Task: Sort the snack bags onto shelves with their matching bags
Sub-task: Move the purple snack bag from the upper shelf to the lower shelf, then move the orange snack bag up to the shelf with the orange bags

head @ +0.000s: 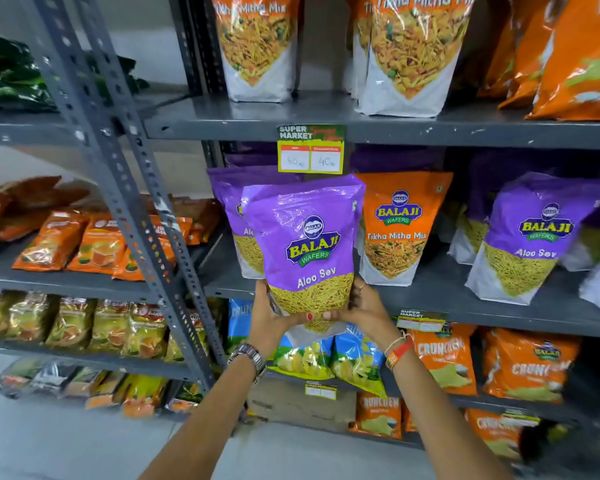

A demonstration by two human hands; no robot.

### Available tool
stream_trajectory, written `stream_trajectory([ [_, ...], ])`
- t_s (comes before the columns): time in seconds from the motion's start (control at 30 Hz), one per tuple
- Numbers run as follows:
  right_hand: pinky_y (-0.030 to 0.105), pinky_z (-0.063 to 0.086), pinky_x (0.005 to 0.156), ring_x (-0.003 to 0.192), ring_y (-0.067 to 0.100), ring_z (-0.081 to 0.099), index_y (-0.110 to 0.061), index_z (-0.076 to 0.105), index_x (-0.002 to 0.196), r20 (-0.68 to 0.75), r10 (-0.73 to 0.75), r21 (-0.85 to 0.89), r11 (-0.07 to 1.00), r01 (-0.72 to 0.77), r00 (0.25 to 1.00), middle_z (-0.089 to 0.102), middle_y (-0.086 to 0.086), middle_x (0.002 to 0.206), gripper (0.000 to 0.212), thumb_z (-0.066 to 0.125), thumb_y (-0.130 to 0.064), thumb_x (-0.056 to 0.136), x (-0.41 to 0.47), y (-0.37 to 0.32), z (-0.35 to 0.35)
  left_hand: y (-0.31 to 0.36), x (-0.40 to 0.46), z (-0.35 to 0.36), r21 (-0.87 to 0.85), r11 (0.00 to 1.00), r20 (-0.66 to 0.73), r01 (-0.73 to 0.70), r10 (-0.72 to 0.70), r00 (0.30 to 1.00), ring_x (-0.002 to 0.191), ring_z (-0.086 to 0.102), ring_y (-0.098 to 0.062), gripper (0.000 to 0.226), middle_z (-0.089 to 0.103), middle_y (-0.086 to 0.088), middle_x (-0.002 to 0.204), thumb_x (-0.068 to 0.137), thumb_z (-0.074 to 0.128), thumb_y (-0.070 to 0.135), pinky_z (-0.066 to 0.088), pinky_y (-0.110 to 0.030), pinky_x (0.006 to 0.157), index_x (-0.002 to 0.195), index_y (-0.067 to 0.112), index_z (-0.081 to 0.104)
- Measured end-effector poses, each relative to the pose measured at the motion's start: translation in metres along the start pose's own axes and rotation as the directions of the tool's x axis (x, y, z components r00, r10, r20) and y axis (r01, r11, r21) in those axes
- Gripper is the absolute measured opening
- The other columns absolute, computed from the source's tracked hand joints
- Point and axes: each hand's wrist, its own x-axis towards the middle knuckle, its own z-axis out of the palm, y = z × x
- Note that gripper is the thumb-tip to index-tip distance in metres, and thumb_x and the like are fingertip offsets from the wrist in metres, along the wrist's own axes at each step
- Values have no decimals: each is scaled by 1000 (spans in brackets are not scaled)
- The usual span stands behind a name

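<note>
Head view showed a grey metal rack [326, 128] filling the frame, its shelves stacked with snack bags. On the top shelf stood orange-and-white mix bags [409, 53], while the middle shelf [440, 299] carried purple bags [534, 237] with one orange mix bag [399, 226] standing among them, between the purple bags at the left end and those to the right. That orange bag looked misplaced, so by this view the sorting was only partly done: it would belong with its fellows one shelf up, and the lower shelves of orange and blue bags could not be judged clearly. A purple bag [309, 244] was held upright in front of the middle shelf, overlapping another purple bag [227, 202] just behind it, not yet set down. The left hand [274, 318] and the right hand [364, 308] were both closed around its lower end, fingers wrapped at each side and thumbs meeting across the front. A yellow price tag [310, 155] hung from the shelf edge just above the bag
</note>
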Motion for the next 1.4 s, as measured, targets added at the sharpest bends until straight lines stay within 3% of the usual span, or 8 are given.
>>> stream_trajectory([
  [0.17,16,53,74,98,10,63,-22,54,108,22,54,-33,998,-53,998,66,5,107,61,78,11,63,29,17,-16,-16,30,25,5,1000,-17,19,-19,1000,84,57,19,79,54,6,103,55,76,-17,50,-7,68,119,9,37],
  [0.4,13,53,77,105,14,59,-17,47,119,70,51,-25,998,-49,996,61,7,116,67,78,8,66,93,19,-26,-31,87,37,20,999,-100,28,-26,995,110,52,-22,78,53,-3,111,52,82,-6,46,-39,96,110,23,40],
  [0.63,11,51,80,123,24,51,-14,41,130,66,75,6,997,-76,995,56,8,124,74,77,6,68,123,41,-33,-41,110,56,12,1000,-126,-7,9,992,105,53,-18,73,51,-6,115,59,75,-13,50,-26,92,112,16,34],
  [0.9,24,38,101,132,14,41,-33,40,134,-149,-46,20,999,49,988,44,6,144,79,77,-1,72,108,51,-36,-58,88,81,186,977,-438,-105,178,881,129,30,-16,87,28,-1,137,67,77,14,35,-53,107,137,13,25],
  [1.03,19,51,76,99,9,62,-25,61,103,-673,-158,-15,980,200,722,64,12,109,47,77,1,68,88,45,-71,-56,72,122,361,858,-165,-366,445,880,112,42,-14,44,44,-1,116,80,62,21,40,-40,95,121,16,45],
  [1.17,34,45,83,109,25,49,-16,46,125,-797,-168,-177,983,42,580,45,1,112,82,85,-23,54,95,49,-116,-51,95,167,229,950,157,-212,179,971,133,29,-10,65,33,-4,141,80,63,29,27,-27,111,135,16,32],
  [1.23,34,40,91,116,24,42,-16,35,136,-760,-106,-165,986,-33,641,39,1,117,100,89,-27,53,100,51,-132,-52,107,187,181,977,183,-113,79,980,136,16,-9,88,19,-8,150,77,67,24,16,-14,109,142,6,12],
  [1.4,43,40,109,134,24,40,-17,28,142,-500,128,-78,978,-192,857,41,10,141,107,89,-21,55,117,67,-157,-48,144,208,-79,985,143,152,-140,980,120,38,-12,87,36,-10,139,79,63,-3,39,-13,92,142,2,4],
])
